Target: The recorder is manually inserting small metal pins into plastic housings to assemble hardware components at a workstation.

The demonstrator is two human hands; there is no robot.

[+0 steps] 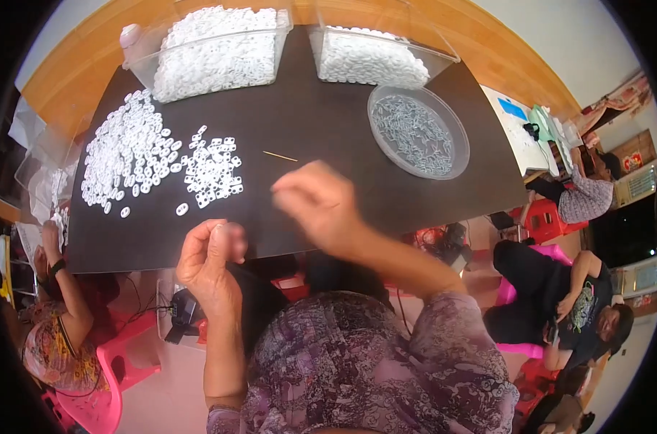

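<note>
Head view: use a clock dial centred on the right hand, 12 o'clock at the far side of the table. The right hand (320, 204) is raised near the table's near edge, fingers curled toward the thumb; motion blur hides the fingertips, so whether it grasps anything cannot be told. The left hand (209, 262) is at 8 o'clock, thumb and fingers brought together (a blurred patch covers the tips); whether it holds a part cannot be told.

A thin yellowish stick (280, 155) lies on the dark table (328, 119) at 11 o'clock, nearest the right hand. Small white squarish pieces (212, 173) with dark spots form a loose cluster just past 9 o'clock. Beyond, in the same direction, spreads a larger pile of white oval pieces (129, 155). A round clear dish (462, 152) at 2 o'clock contains many small grey-blue, translucent-looking parts (411, 130).

Farther out, a clear tub (149, 64) at 11 o'clock and a second tub (438, 65) at 1 o'clock contain white pieces. Seated persons appear at 4 and 8 o'clock.
</note>
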